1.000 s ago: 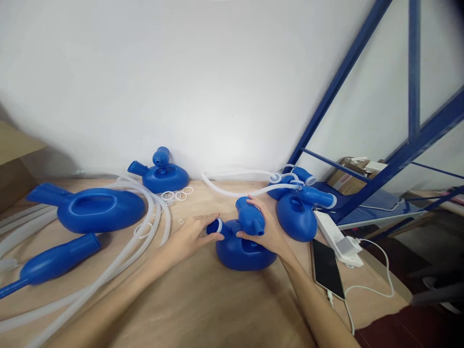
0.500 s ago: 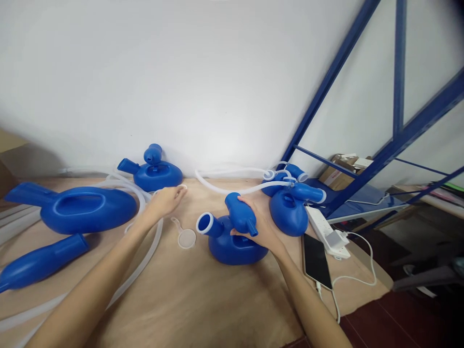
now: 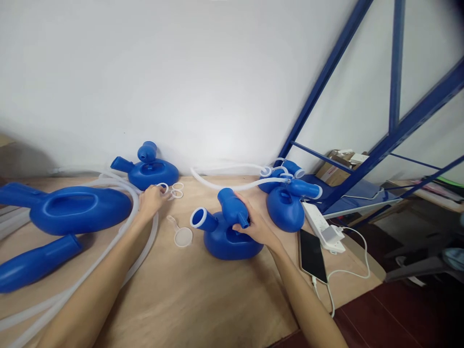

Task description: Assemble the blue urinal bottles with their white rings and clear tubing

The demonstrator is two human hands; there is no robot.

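My left hand (image 3: 151, 200) pinches a white ring (image 3: 164, 187) near the back of the table. Two more white rings (image 3: 177, 194) lie just to its right. My right hand (image 3: 256, 226) is wrapped round a blue funnel-shaped spout (image 3: 232, 207) with a narrow nozzle. That spout is held over the handle of a blue urinal bottle (image 3: 232, 244), which stands on the table. A white collar rims the bottle's slanted open neck. Between my hands lies a clear round cap with a strap (image 3: 183, 237).
More blue bottles stand at left (image 3: 79, 212), back (image 3: 154, 174) and right (image 3: 286, 210). A loose blue spout (image 3: 39, 263) lies front left. White tubing (image 3: 145, 251) curves across the table. A phone (image 3: 312, 256), a power strip (image 3: 322, 227) and a blue rack (image 3: 328, 72) are on the right.
My left hand has drawn back to the left with a white ring, uncovering two others. My right hand keeps its grip on the spout. The view has shifted slightly.
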